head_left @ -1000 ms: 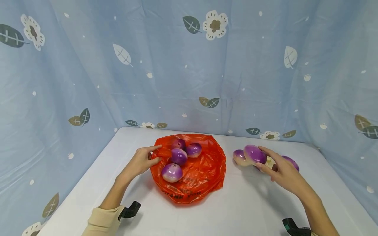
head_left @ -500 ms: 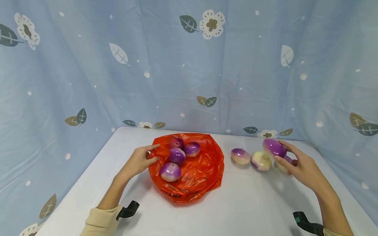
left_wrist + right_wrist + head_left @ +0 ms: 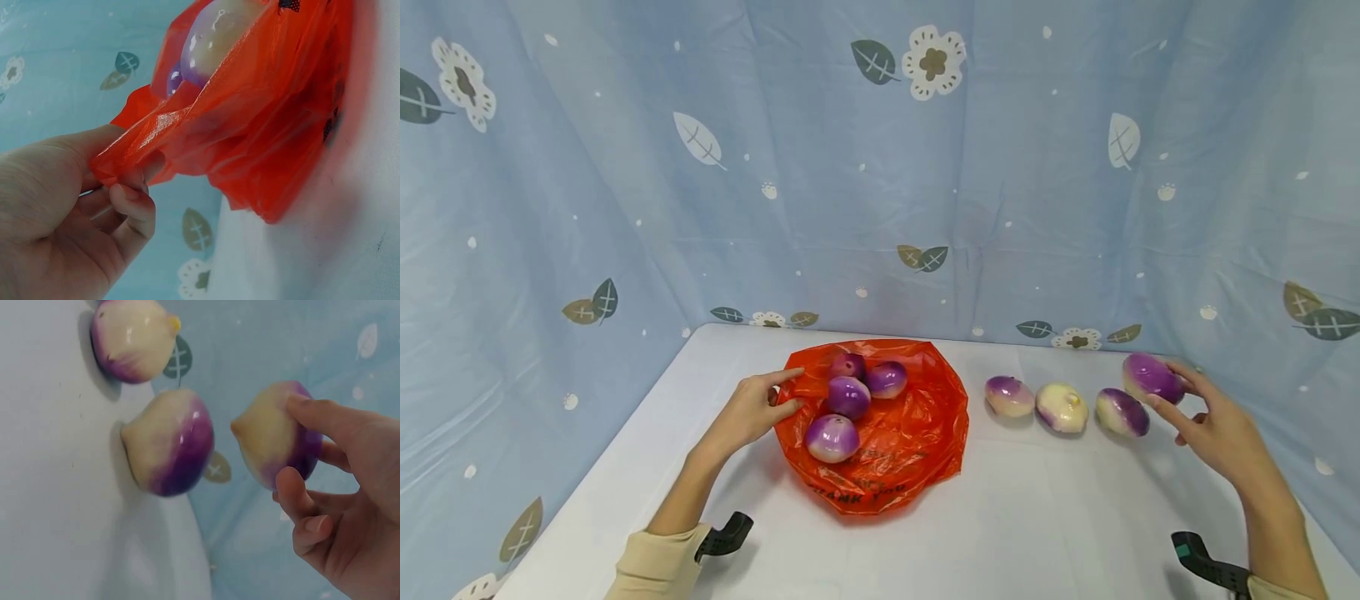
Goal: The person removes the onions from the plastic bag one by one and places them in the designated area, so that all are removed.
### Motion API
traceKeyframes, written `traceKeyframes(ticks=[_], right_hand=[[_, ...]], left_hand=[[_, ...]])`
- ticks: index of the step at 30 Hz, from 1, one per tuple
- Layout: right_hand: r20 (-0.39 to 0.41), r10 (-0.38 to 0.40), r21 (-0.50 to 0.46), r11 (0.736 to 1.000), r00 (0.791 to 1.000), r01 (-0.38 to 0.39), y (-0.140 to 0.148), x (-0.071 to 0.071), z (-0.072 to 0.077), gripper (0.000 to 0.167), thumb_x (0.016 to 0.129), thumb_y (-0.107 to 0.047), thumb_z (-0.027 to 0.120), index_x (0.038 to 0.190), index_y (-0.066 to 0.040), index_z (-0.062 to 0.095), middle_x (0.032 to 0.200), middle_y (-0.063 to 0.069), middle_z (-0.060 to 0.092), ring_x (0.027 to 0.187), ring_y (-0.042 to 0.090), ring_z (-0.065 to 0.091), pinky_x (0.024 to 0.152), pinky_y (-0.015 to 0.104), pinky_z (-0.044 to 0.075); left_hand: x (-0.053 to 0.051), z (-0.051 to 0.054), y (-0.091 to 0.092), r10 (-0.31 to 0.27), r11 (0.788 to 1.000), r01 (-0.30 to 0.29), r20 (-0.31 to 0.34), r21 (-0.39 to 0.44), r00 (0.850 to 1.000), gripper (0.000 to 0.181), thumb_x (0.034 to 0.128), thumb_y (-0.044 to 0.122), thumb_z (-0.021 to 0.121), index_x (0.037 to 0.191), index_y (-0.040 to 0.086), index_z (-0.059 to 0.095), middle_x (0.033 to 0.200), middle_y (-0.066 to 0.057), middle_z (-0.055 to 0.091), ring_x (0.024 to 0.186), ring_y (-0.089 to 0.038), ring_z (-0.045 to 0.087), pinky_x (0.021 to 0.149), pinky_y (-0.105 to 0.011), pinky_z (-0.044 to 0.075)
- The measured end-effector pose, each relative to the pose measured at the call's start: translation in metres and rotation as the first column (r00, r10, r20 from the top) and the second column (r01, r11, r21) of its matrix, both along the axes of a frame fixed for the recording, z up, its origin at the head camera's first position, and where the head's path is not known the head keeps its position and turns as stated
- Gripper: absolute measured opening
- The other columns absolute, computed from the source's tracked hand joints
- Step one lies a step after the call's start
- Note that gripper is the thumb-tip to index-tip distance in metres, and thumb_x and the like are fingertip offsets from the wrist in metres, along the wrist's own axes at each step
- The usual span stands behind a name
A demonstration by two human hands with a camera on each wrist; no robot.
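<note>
My right hand [image 3: 1221,425] pinches a shiny purple-and-white turnip [image 3: 1152,379] between thumb and fingers, held above the right side of the table. In the right wrist view this turnip [image 3: 272,434] shows a pale pointed tip, apart from a second turnip [image 3: 169,444] on the tabletop. With my left hand [image 3: 751,412] I grip the left rim of a red plastic bag [image 3: 917,442]. Several turnips [image 3: 832,438] lie inside the opened bag. Thin bag film [image 3: 162,134] is pinched between thumb and fingers in the left wrist view.
Three turnips stand in a row right of the bag: one purple-topped [image 3: 1009,396], one mostly pale [image 3: 1062,407], one dark purple [image 3: 1122,412]. The white table [image 3: 1000,517] ends at a blue patterned curtain [image 3: 820,167] behind.
My right hand has carried its turnip to the right, away from the bag, uncovering the three turnips on the table. The left hand keeps its hold on the bag.
</note>
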State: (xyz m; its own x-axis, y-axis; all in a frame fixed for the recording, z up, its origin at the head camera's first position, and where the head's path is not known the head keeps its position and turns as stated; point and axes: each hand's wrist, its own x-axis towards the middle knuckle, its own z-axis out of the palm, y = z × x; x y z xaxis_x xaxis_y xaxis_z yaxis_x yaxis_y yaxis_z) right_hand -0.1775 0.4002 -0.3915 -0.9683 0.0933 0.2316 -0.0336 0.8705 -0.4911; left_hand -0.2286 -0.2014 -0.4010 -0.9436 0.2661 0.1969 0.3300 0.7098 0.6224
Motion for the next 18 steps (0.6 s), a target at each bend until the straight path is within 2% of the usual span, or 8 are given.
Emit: traceKeyframes(ticks=[6, 10, 18], right_hand=[[0.048, -0.099, 0.007, 0.995, 0.994, 0.099, 0.017, 0.001, -0.01, 0.079, 0.097, -0.045, 0.056, 0.156, -0.007, 0.019, 0.131, 0.041, 0.041, 0.059, 0.02, 0.058, 0.05, 0.028, 0.037], [0.069, -0.127, 0.034, 0.992, 0.99, 0.125, 0.026, 0.0, -0.017, 0.081, 0.097, -0.046, 0.055, 0.153, -0.001, 0.021, 0.127, 0.043, 0.043, 0.059, 0.02, 0.055, 0.051, 0.03, 0.04], [0.234, -0.15, 0.049, 0.989, 0.961, 0.143, 0.039, -0.006, -0.026, 0.086, 0.096, -0.052, 0.051, 0.149, 0.008, 0.019, 0.126, 0.046, 0.04, 0.067, 0.024, 0.063, 0.057, 0.035, 0.045]], left_hand=[[0.001, 0.0, 0.0, 0.005, 1.0, -0.005, 0.003, 0.002, 1.0, 0.048, 0.0871, 0.011, 0.07, 0.134, 0.003, 0.059, 0.064, -0.002, 0.049, 0.056, -0.014, 0.044, 0.047, -0.021, 0.04], [0.001, 0.0, 0.0, 0.003, 1.0, -0.003, 0.002, 0.0, 1.0, 0.048, 0.0871, 0.011, 0.07, 0.133, 0.003, 0.06, 0.065, -0.002, 0.05, 0.057, -0.014, 0.045, 0.047, -0.021, 0.04], [-0.001, -0.001, 0.002, -0.002, 1.0, 0.002, -0.02, 0.0, 1.0, 0.048, 0.0856, 0.011, 0.071, 0.131, 0.002, 0.061, 0.061, 0.001, 0.047, 0.054, -0.011, 0.043, 0.046, -0.021, 0.038]])
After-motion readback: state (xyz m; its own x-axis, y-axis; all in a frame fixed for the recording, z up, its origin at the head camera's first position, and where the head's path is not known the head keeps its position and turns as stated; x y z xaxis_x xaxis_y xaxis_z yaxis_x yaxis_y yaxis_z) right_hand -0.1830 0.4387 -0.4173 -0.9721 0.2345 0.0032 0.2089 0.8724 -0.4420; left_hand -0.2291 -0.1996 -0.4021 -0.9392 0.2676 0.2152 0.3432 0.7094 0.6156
